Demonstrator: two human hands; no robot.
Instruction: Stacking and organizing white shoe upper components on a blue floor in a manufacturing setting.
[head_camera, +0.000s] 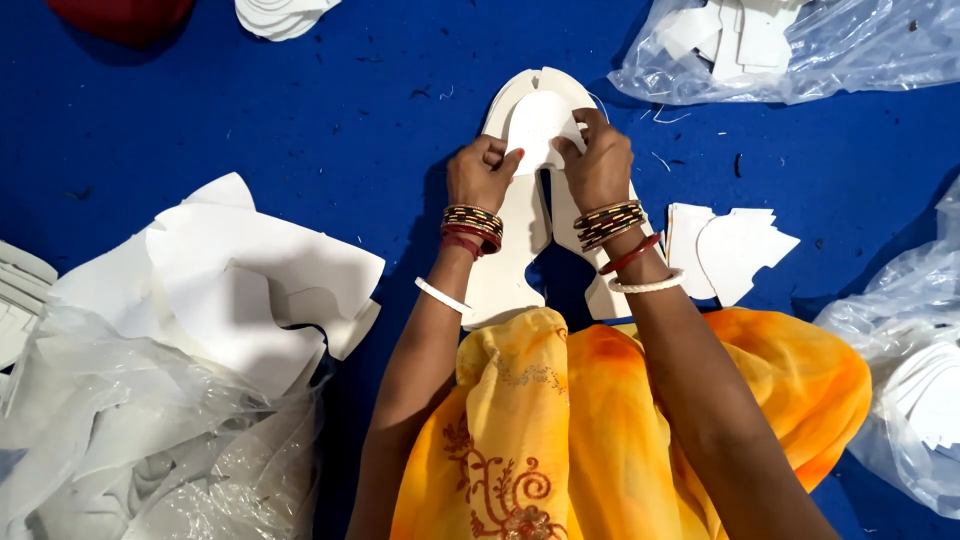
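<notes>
The small white rounded piece (538, 125) lies on top of a larger white horseshoe-shaped cutout (520, 230) on the blue surface (330, 120). It looks thin, light and a little stiff, so its edges are probably the best place to hold. The left hand (482, 172) pinches its left edge, the right hand (598, 160) its right edge. More white cut pieces (728, 248) lie near on the right.

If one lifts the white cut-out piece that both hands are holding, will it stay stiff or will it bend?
The white cut-out piece looks thin and flat, so it probably flexes a little yet keeps its shape. The left hand and right hand pinch it by fingertips only, suggesting it is light. Its thin edges may crease.
</notes>
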